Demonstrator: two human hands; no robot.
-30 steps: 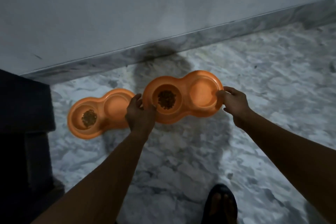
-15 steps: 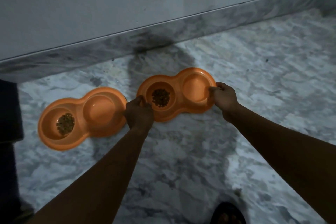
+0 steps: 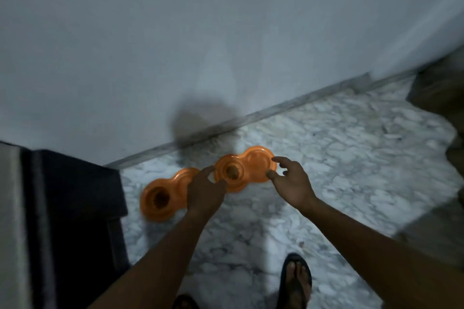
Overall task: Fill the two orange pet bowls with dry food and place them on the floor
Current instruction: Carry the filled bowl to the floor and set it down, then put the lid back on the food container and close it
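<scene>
Two orange double pet bowls lie side by side on the marble floor near the wall. The left bowl (image 3: 163, 202) holds dry food (image 3: 160, 198) in its left cup. The right bowl (image 3: 253, 165) has dry food (image 3: 232, 171) in its left cup, and its right cup looks bare. My left hand (image 3: 204, 189) hovers over the gap between the two bowls, fingers loosely spread. Fingers apart, my right hand (image 3: 288, 180) is just off the right bowl's near right rim. Neither hand holds anything.
A dark piece of furniture (image 3: 75, 221) stands close on the left, next to the left bowl. The grey wall and its marble skirting (image 3: 276, 110) run behind the bowls. Dark cloth-like shapes (image 3: 442, 98) sit at far right. My sandalled foot (image 3: 296, 276) is below.
Both hands have let go of the right bowl, which now rests on the floor. The hands have lifted back with fingers opening, and my view has risen and pulled away.
</scene>
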